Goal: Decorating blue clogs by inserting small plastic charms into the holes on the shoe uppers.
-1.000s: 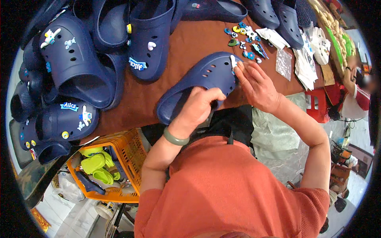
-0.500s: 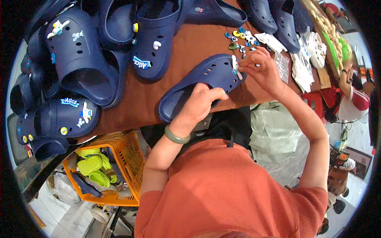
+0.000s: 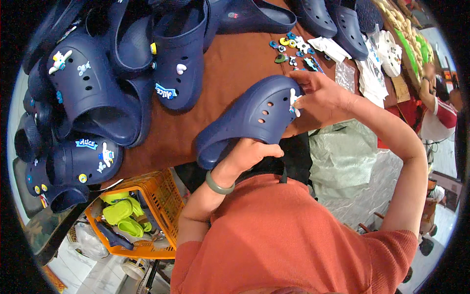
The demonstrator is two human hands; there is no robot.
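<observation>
A navy blue clog [image 3: 240, 110] is held tilted over the table's front edge, its toe up to the right. My left hand [image 3: 250, 156] grips it from below at the foot opening, some fingers hidden inside. My right hand [image 3: 320, 94] is closed at the toe, fingertips over the edge and thumb against a white long-eared shoe charm [image 3: 293, 94] on the upper. Beyond the toe lie several loose charms [image 3: 293, 44] in blue, yellow, white and green.
Several navy clogs, such as a large one with charms [image 3: 98, 93], crowd the left and back of the brown-covered table [image 3: 178, 132]. White papers [image 3: 374, 81] lie at the right. An orange crate [image 3: 164, 208] with lime-green clogs stands below left. A person [image 3: 435, 117] is at far right.
The clog has tilted, its upper turned more toward me. My right hand has gone from a pinch beside the charm to a grip on the toe; my left hand has shifted lower.
</observation>
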